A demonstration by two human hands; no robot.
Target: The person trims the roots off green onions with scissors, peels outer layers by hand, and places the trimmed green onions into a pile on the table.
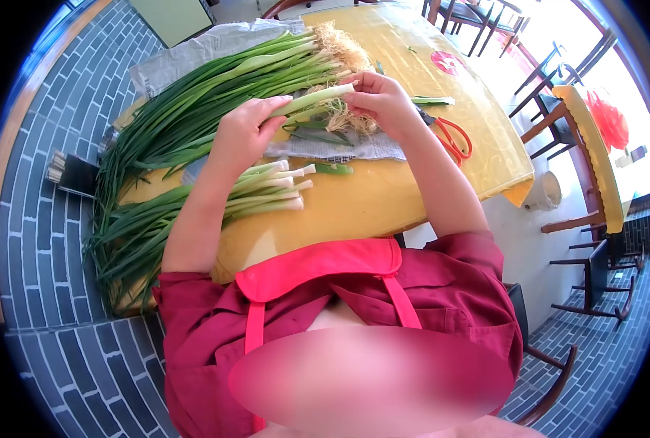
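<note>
A green onion (316, 97) is stretched between my two hands above the table. My left hand (248, 125) is closed around its stalk. At the pale end, the thumb and fingers of my right hand (382, 102) pinch it; that end shows no roots. Behind my hands lies a big heap of green onions (222, 80) with stringy roots (336, 47). Nearer to me is a smaller bunch of green onions (274, 191) with bare white ends. Scissors (452, 139) with orange handles rest just right of my right hand, their blades partly hidden by my wrist.
The table has a yellow cloth (354, 201), with newspaper (201, 55) under the heap. Trimmings lie near my right hand. A grey brick wall (36, 212) borders the left side, beside a black holder (75, 174). Chairs (478, 18) and another table (595, 160) stand right.
</note>
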